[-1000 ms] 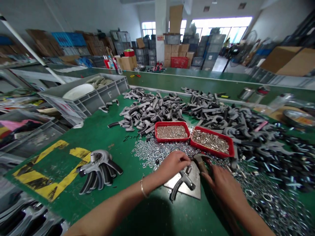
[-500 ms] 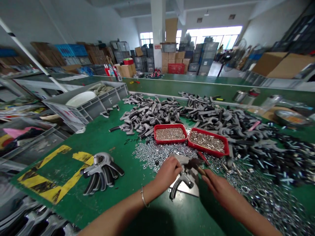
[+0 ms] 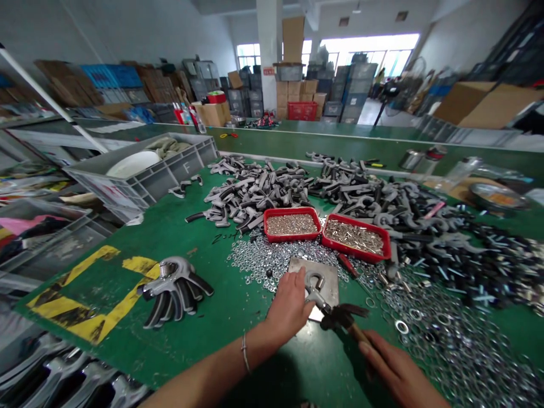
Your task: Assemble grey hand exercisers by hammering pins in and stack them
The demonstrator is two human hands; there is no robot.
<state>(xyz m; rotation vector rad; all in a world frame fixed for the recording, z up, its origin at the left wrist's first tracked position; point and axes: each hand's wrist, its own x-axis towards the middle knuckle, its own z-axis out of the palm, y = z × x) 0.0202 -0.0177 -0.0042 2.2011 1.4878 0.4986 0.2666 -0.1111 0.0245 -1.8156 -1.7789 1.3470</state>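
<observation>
The left hand [image 3: 291, 306] clasps one hooked part [image 3: 315, 288] on one metal plate [image 3: 327, 271]; the right hand [image 3: 393, 368] grips one hammer [image 3: 342, 317]. Two red trays [image 3: 291, 209] lie toward the far edge of the worktop [image 3: 178, 226].

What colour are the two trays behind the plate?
Red, both the left tray and right tray; head view.

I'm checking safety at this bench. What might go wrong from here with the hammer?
1. The left hand pins the metal part on the steel plate, right beside the hammer in the right hand; a stray blow may hit that hand.
2. Loose washers crowd the plate's edge and might scatter.
</observation>
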